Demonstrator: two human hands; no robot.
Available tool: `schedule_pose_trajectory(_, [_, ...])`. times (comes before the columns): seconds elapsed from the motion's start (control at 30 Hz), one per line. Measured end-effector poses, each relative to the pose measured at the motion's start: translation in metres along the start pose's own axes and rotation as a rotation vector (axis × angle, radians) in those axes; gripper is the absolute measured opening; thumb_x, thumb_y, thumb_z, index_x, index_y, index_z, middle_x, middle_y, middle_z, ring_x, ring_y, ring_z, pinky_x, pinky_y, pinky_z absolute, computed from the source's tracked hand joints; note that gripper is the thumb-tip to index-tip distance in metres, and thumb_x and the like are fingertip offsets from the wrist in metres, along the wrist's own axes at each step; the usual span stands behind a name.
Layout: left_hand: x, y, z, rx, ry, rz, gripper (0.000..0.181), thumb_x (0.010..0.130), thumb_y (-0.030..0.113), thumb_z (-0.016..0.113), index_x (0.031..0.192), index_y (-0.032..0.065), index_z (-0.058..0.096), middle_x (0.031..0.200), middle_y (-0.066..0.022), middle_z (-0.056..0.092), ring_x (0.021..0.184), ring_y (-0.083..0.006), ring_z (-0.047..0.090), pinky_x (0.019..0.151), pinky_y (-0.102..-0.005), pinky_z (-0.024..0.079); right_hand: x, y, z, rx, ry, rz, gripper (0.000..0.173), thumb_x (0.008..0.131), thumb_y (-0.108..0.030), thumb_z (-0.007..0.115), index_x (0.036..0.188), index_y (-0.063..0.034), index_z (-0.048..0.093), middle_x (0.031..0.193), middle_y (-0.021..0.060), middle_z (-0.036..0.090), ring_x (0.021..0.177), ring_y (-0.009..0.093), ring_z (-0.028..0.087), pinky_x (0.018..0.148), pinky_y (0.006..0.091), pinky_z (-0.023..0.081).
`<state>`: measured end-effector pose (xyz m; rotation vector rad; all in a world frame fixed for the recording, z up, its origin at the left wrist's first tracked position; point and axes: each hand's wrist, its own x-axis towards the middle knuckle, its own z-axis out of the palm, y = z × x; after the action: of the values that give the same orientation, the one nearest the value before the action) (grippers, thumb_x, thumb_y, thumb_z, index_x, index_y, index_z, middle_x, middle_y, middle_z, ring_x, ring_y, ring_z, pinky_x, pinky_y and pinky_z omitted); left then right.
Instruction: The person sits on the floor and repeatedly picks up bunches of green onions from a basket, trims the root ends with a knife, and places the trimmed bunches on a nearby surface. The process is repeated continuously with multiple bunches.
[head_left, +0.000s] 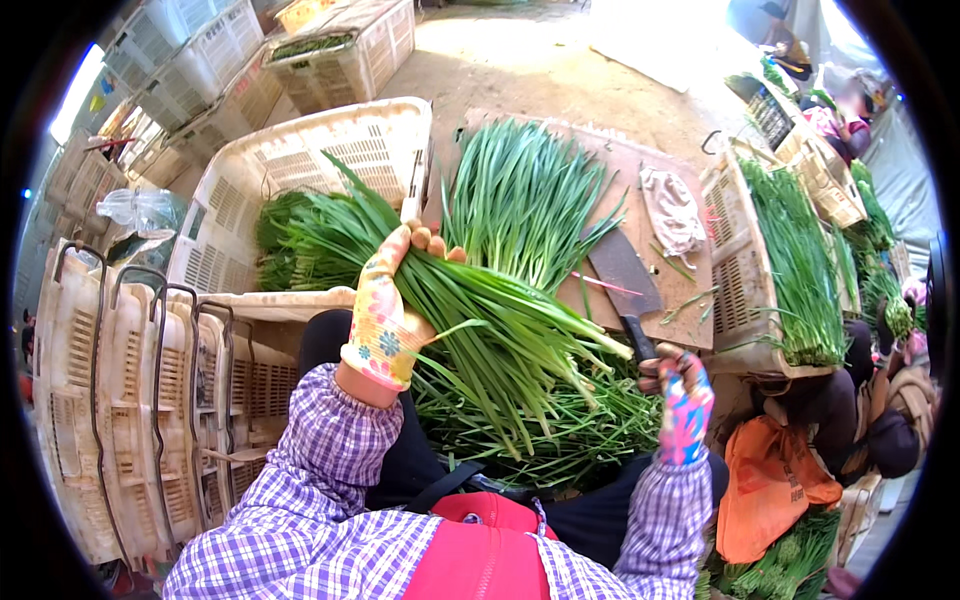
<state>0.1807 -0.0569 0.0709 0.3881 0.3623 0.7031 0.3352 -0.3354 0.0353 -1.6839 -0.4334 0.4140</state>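
My left hand (397, 300), in a flowered glove, is closed around a bunch of long green leaves (480, 300) like garlic chives, its pale ends pointing right. In a pink and blue glove, my right hand (684, 397) grips the black handle of a cleaver (621, 274), whose broad dark blade lies over the board (675, 300). More chives (525, 202) are spread on that board, left of the blade. Under the held bunch, loose leaves and stems (547, 442) fill a container between my knees.
A plastic crate (337, 120) with chives stands ahead on the left; stacked crates (135, 375) are beside me. On the board lies a crumpled cloth (673, 210). To the right are a filled crate (724, 255), an orange bag (765, 487) and other people (840, 120) among more greens.
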Motion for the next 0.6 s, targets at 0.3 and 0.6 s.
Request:
schedule_pose_trajectory(0.3, [-0.037, -0.015, -0.008, -0.131, -0.024, 0.104, 0.008, 0.091, 0.013, 0.051, 0.094, 0.0062, 0.055, 0.079, -0.0014, 0.057, 0.078, -0.0159, 0.057, 0.088, -0.0399, 0.048, -0.048, -0.011, 0.059, -0.42, -0.245, -0.205, 0.043, 0.08, -0.033, 0.066, 0.112, -0.0048, 0.059, 0.119, 0.0137, 0.054, 0.114, 0.03, 0.05, 0.097, 0.0377, 0.038])
schedule_pose_trajectory(0.6, [-0.054, 0.003, -0.018, -0.136, -0.072, 0.149, 0.009, 0.09, 0.012, 0.053, 0.095, 0.0056, 0.057, 0.079, -0.0016, 0.059, 0.079, -0.0165, 0.058, 0.093, -0.0419, 0.045, -0.049, 0.014, 0.08, -0.096, -0.12, -0.18, 0.014, 0.08, -0.009, 0.065, 0.091, -0.0011, 0.063, 0.107, 0.0126, 0.058, 0.091, 0.023, 0.06, 0.079, 0.0321, 0.048])
